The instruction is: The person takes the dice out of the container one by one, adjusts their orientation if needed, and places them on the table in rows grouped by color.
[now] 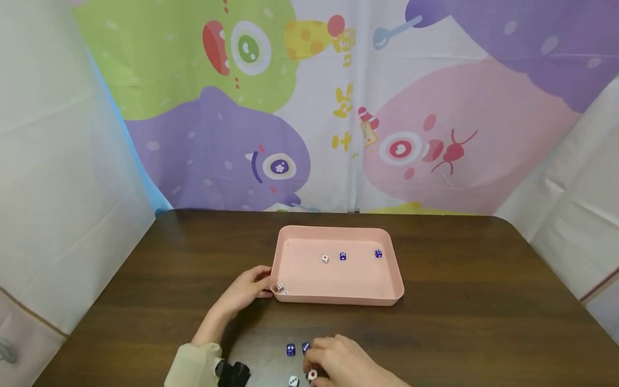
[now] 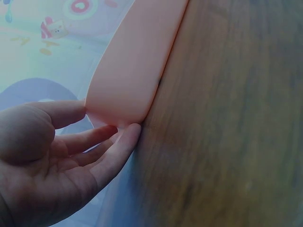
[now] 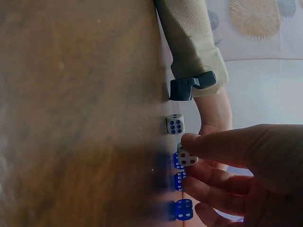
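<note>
My left hand (image 1: 244, 290) grips the left front corner of a shallow pink tray (image 1: 338, 299); the left wrist view shows one digit at its rim and others lower along the wall. My right hand (image 1: 345, 360) pinches a white die (image 3: 187, 155) with red pips between thumb and fingers, near the table's front. Beside it on the table are a white die (image 1: 293, 381) and blue dice (image 1: 290, 350). A third blue die (image 3: 183, 209) shows only in the right wrist view. Inside the tray lie a white die (image 1: 325, 259), two blue dice (image 1: 343, 256) and white dice (image 1: 280, 286) by the corner.
The tray stands on a dark brown wooden table (image 1: 464, 301). A cartoon-printed curtain (image 1: 333, 177) hangs behind the far edge, with pale sheets (image 1: 72, 161) at the sides. A black strap device (image 1: 233, 373) sits on the left wrist.
</note>
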Tool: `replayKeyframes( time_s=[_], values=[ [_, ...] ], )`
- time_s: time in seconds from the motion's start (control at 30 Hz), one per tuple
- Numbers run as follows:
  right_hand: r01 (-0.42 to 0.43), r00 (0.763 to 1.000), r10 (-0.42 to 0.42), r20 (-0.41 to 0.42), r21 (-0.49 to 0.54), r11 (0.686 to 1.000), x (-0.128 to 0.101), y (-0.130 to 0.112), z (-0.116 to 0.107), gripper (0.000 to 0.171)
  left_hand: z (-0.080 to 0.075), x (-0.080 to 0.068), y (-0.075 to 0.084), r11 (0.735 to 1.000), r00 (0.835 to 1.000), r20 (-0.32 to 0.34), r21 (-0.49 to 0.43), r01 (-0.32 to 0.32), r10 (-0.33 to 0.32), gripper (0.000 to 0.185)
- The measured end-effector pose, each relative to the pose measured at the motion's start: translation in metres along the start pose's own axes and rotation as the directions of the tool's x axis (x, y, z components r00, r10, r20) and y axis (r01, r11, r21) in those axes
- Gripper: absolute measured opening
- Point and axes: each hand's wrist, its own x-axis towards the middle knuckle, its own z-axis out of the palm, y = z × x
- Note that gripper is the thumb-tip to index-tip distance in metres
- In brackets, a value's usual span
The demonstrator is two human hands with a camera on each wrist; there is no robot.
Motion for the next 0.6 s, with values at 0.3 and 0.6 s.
replayKeyframes(
  time_s=[0.3,0.6],
  values=[
    [0.035,0.999,-0.034,0.031,-0.022,0.999,0.0002,0.0,0.0028,0.011,0.0012,0.0003,-0.0009,1.0,1.0,-0.009,0.01,0.009,-0.009,0.039],
    [0.034,0.999,-0.032,0.032,-0.06,0.998,0.0011,-0.0008,0.0025,0.011,0.0009,0.0006,0.0012,1.0,1.0,-0.022,0.019,0.011,-0.011,0.038]
  ],
)
